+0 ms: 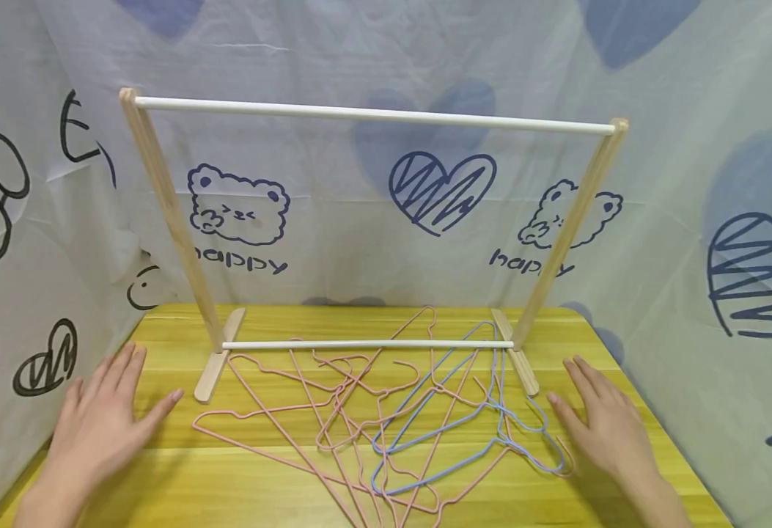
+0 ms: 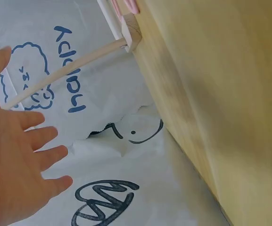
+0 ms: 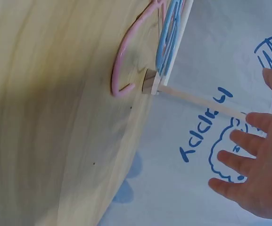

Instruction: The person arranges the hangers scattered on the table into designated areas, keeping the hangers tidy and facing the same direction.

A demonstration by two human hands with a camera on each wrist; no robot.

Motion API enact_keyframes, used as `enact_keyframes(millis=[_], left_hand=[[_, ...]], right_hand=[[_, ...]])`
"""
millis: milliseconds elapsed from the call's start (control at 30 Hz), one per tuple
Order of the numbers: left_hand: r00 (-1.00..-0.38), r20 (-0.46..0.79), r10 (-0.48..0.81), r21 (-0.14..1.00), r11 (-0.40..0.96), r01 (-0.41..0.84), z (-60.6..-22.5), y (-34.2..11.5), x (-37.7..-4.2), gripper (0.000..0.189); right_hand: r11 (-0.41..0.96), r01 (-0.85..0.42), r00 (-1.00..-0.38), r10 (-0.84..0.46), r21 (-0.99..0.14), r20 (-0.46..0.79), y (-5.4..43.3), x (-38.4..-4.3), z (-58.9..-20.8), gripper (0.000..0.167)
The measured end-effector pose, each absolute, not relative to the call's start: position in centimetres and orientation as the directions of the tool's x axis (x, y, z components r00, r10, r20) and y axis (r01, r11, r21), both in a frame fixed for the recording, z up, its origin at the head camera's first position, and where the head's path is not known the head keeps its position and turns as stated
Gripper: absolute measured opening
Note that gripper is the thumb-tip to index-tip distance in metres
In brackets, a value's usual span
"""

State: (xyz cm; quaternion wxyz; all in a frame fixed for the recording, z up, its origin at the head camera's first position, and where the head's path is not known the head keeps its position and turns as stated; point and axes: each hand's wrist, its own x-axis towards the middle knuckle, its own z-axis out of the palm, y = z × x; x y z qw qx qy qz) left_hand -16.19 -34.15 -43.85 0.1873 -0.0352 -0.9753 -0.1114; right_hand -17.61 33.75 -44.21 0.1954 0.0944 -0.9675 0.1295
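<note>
Both hands hold nothing. My left hand (image 1: pixel 105 418) hovers over the table's left side, fingers straight and thumb spread toward the middle. Over the right side my right hand (image 1: pixel 606 422) is held likewise, its thumb close to the hooks of the blue hangers. Between the hands lies a tangled heap of pink wire hangers (image 1: pixel 280 433) and blue wire hangers (image 1: pixel 438 480). Behind and partly over the heap stands a clothes rack with wooden posts (image 1: pixel 171 209), a white top rail (image 1: pixel 372 114) and a white lower rail (image 1: pixel 366 344). Nothing hangs from the top rail.
The rack's wooden feet (image 1: pixel 204 381) rest on the yellow wood-grain table (image 1: pixel 161 477). Pale cloth (image 1: pixel 333 257) printed with bears and hearts rises behind the table and on both sides. In the right wrist view, a pink hanger hook (image 3: pixel 119 70) lies near a rack foot (image 3: pixel 151 82).
</note>
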Motion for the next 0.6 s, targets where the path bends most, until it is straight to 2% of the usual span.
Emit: enact_keyframes(millis=[333,600], left_hand=[[-0.901,0.432,-0.044,0.284,0.955,0.090,-41.9,-33.1,-17.8,0.087],[-0.863,0.499,-0.073,0.310,0.945,0.100,-40.2,-32.5,-19.8,0.081]], right_hand=[[0.911,-0.307,-0.818,-0.105,-0.275,0.565,31.7,-18.3,-43.6,0.060],[0.891,-0.366,-0.770,-0.128,-0.267,0.626,29.6,-19.0,-43.0,0.054]])
